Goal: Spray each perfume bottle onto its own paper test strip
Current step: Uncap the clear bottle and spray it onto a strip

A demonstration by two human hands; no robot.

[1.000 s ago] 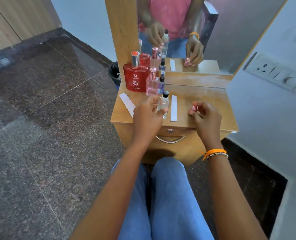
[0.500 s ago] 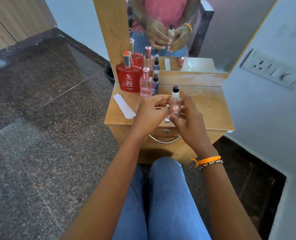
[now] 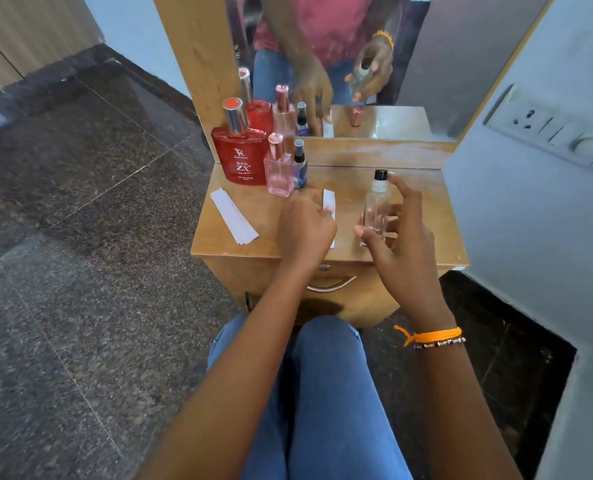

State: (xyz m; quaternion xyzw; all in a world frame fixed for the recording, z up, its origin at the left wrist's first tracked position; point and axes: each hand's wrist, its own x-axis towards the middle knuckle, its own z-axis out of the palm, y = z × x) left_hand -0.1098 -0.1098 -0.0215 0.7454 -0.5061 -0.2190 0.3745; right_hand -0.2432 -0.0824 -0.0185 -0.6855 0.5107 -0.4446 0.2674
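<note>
Wooden and narrow, the dresser surface (image 3: 239,244) stands against a mirror, with dark stone floor to its left and a pale wall with a switch plate to its right. From the head view, the only one, the right hand (image 3: 397,244) holds a clear perfume bottle (image 3: 374,211) upright above the right half of the surface, thumb and fingers (image 3: 364,233) curled round its lower body and the index finger raised beside the black spray cap (image 3: 380,174). The left hand (image 3: 305,226) rests on a white test strip (image 3: 329,202) that lies on the wood with its long axis running away from the person; the fingers are curled over its near part, though whether they pinch it or merely press it cannot be told. Strip and bottle are near but apart, the strip lying to the bottle's left, so the nozzle must probably turn leftward and downward, or the strip be lifted toward it. Which way the nozzle faces cannot be made out. Spare strips (image 3: 234,216) lie at the left edge; a red bottle (image 3: 241,157), a pink bottle (image 3: 279,169) and a small blue bottle (image 3: 300,164) stand at the back left.
</note>
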